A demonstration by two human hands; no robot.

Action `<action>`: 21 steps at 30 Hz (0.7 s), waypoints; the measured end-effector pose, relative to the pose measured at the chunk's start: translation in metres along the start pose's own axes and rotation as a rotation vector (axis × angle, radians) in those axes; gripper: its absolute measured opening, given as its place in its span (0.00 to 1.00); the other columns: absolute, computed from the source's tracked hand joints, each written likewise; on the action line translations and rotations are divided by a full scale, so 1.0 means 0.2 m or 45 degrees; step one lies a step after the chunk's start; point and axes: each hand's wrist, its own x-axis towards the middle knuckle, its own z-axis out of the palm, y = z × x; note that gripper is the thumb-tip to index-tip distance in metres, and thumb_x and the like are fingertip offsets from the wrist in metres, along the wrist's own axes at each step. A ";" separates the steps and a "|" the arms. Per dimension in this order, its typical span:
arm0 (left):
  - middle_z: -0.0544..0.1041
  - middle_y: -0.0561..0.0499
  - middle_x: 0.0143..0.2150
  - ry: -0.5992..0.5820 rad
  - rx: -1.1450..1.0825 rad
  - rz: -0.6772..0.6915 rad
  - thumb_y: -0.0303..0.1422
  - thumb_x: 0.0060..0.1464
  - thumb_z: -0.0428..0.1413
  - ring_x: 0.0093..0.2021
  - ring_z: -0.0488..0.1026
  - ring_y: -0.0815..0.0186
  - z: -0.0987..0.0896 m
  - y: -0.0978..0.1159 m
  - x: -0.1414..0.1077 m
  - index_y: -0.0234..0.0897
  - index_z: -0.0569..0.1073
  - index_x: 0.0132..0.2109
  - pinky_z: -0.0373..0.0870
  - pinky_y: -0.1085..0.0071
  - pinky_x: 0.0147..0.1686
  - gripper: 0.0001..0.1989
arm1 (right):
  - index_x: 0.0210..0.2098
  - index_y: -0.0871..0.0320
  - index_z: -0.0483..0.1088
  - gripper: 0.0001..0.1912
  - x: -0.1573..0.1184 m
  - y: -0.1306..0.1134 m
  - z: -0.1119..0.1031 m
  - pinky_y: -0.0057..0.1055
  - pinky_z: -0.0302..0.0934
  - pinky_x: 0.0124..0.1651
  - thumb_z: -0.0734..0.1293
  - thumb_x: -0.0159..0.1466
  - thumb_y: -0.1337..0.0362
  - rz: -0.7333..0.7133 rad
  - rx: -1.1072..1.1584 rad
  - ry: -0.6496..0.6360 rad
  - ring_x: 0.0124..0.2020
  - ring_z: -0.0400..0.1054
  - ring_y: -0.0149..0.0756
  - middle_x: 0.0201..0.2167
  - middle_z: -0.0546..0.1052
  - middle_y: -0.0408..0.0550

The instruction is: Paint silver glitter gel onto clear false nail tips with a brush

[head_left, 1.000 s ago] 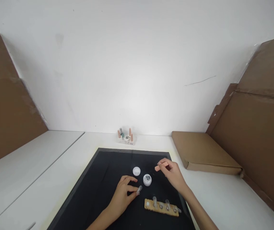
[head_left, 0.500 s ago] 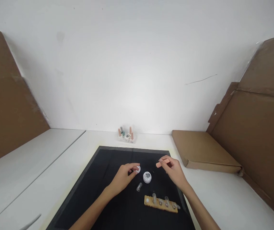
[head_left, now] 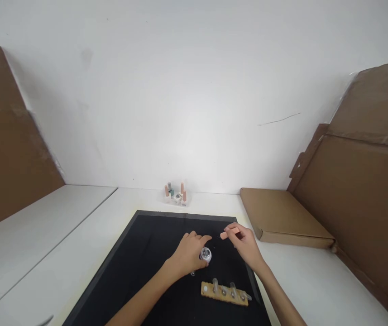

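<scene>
Left hand point(head_left: 189, 252): partly open, thumb and forefinger making a wide C about the small white jar point(head_left: 205, 255). Thumb lies against the jar's near side; forefinger reaches past the far side, its tip apart from the rim. Jar stands uncovered on the black mat point(head_left: 142, 258), silvery contents showing.

Right hand point(head_left: 246, 246): fingers closed in a pinch on a peach-coloured handle point(head_left: 230, 233). Handle held tilted above the mat, beyond the jar and to its right. A thin, dark tip seems to run out from its left end; too fine to make out fully.

A small clear piece point(head_left: 193, 273) shows just below the left hand, mostly hidden by it.

Nearer the wearer, right of the left hand: a tan, wavy-edged strip point(head_left: 218, 296) lying flat on the mat. Several clear, tip-shaped pieces on it, some jutting past its edges; one white round spot at its left end.

Mat rests on a white table point(head_left: 88, 240). At the back, near the wall point(head_left: 194, 99), a clear holder point(head_left: 176, 201) with small bottles, peach and grey caps. Flat cardboard box point(head_left: 287, 215) to the right; upright cardboard panels point(head_left: 360, 181) flank both sides.
</scene>
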 end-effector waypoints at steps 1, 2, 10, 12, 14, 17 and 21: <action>0.79 0.39 0.46 0.005 -0.019 0.006 0.25 0.37 0.65 0.50 0.71 0.42 0.00 0.00 0.00 0.35 0.74 0.55 0.62 0.52 0.51 0.33 | 0.51 0.58 0.69 0.14 0.00 0.00 0.00 0.41 0.70 0.47 0.64 0.68 0.59 -0.008 0.008 0.008 0.45 0.72 0.39 0.51 0.74 0.51; 0.79 0.39 0.46 0.014 -0.050 0.014 0.24 0.37 0.64 0.49 0.72 0.44 -0.01 0.00 0.00 0.35 0.73 0.55 0.63 0.53 0.51 0.32 | 0.51 0.58 0.69 0.14 0.00 -0.01 0.00 0.41 0.70 0.47 0.64 0.68 0.59 -0.018 0.018 0.018 0.45 0.72 0.39 0.51 0.74 0.51; 0.72 0.48 0.43 0.187 -0.591 0.070 0.27 0.43 0.58 0.40 0.74 0.62 -0.27 0.04 0.01 0.36 0.65 0.51 0.68 0.66 0.43 0.25 | 0.51 0.58 0.69 0.15 -0.02 -0.12 -0.06 0.41 0.71 0.45 0.65 0.68 0.59 -0.195 0.168 0.258 0.45 0.73 0.39 0.50 0.74 0.51; 0.72 0.50 0.39 0.189 -0.754 0.090 0.29 0.44 0.60 0.40 0.74 0.63 -0.35 0.08 0.01 0.37 0.64 0.48 0.68 0.67 0.42 0.22 | 0.50 0.59 0.69 0.14 -0.02 -0.21 -0.09 0.39 0.71 0.43 0.65 0.68 0.59 -0.285 0.211 0.344 0.42 0.73 0.37 0.47 0.75 0.50; 0.73 0.51 0.37 0.184 -0.900 0.112 0.31 0.45 0.61 0.39 0.74 0.64 -0.41 0.12 0.01 0.38 0.64 0.45 0.68 0.67 0.41 0.20 | 0.46 0.60 0.70 0.13 -0.03 -0.31 -0.11 0.32 0.70 0.35 0.64 0.68 0.58 -0.387 0.243 0.409 0.34 0.72 0.32 0.40 0.76 0.47; 0.74 0.49 0.38 0.170 -1.081 0.141 0.34 0.44 0.64 0.40 0.73 0.63 -0.46 0.16 0.00 0.37 0.67 0.43 0.67 0.67 0.41 0.20 | 0.34 0.60 0.73 0.16 -0.07 -0.48 -0.12 0.26 0.59 0.21 0.63 0.68 0.54 -0.539 0.267 0.491 0.18 0.62 0.26 0.20 0.70 0.39; 0.75 0.49 0.38 0.095 -1.258 0.171 0.37 0.43 0.67 0.41 0.73 0.62 -0.48 0.19 -0.04 0.36 0.70 0.46 0.68 0.66 0.41 0.24 | 0.31 0.56 0.75 0.14 -0.15 -0.65 -0.11 0.29 0.56 0.20 0.63 0.67 0.56 -0.693 0.230 0.577 0.17 0.62 0.31 0.15 0.68 0.40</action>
